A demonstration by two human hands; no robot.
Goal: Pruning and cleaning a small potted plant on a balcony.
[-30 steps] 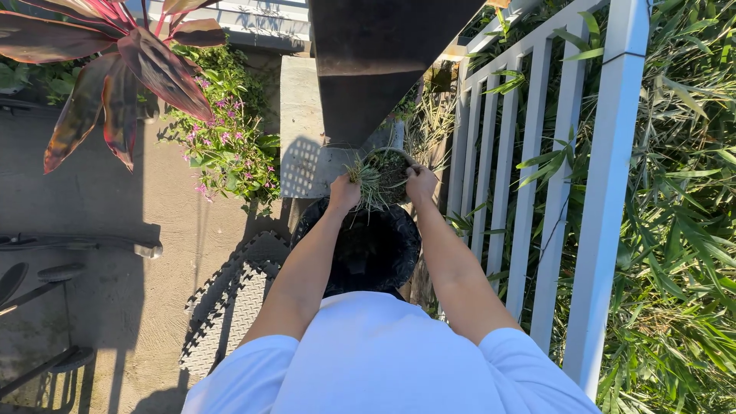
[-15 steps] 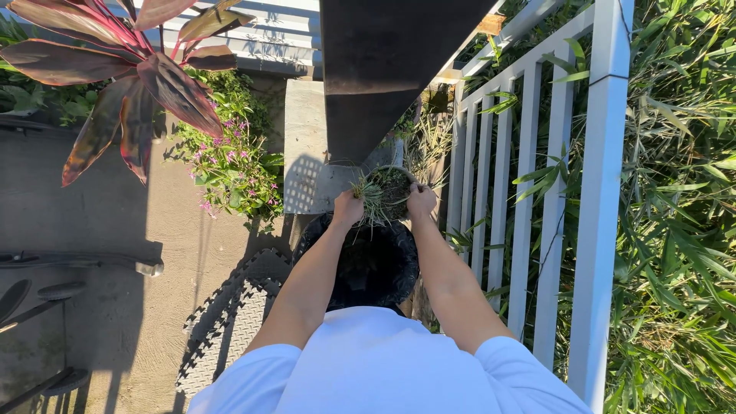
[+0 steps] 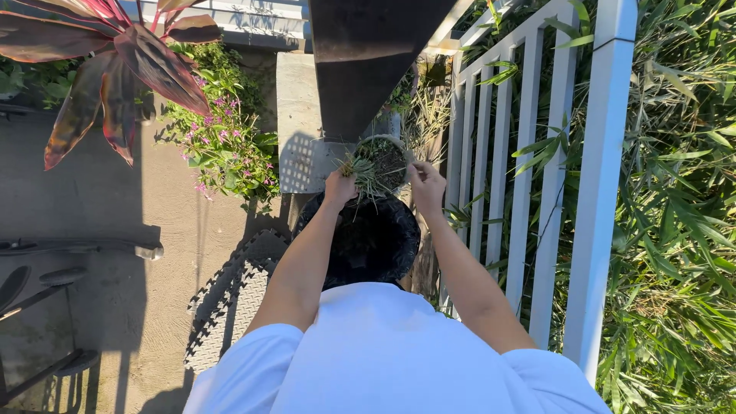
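Seen from above, over a white shirt and two bare forearms stretched forward. Left hand (image 3: 340, 186) closed around a tuft of thin grassy leaves (image 3: 363, 176) at the near rim of a small round pot of dark soil (image 3: 383, 157). Right hand (image 3: 426, 181) lifted just off the pot's right rim, fingers loosely curled and pinching a few thin blades; holding nothing else (the grip itself partly hidden by the knuckles).

Small pot sitting on a pale concrete ledge (image 3: 295, 115), straight ahead and just beyond a large black tub (image 3: 368, 241) directly under the arms.

For the step in hand, probably best to grip the tuft low, close to the soil, and pull slowly and straight, steadying the pot's rim with the free hand so it does not tip off the ledge. Worth keeping the pull over the black tub, so loose soil drops into it.

Underfoot, grey concrete paving, half in shadow, with interlocking textured mats (image 3: 230, 303) on the left. White slatted railing (image 3: 537, 153) along the right, thick bamboo-like greenery (image 3: 675, 215) beyond it. Far left, a red-leaved plant (image 3: 123, 69) and small pink flowers (image 3: 222, 146). Dark slanted beam (image 3: 368, 61) overhead in the centre. Bright, low sunlight, long shadows.
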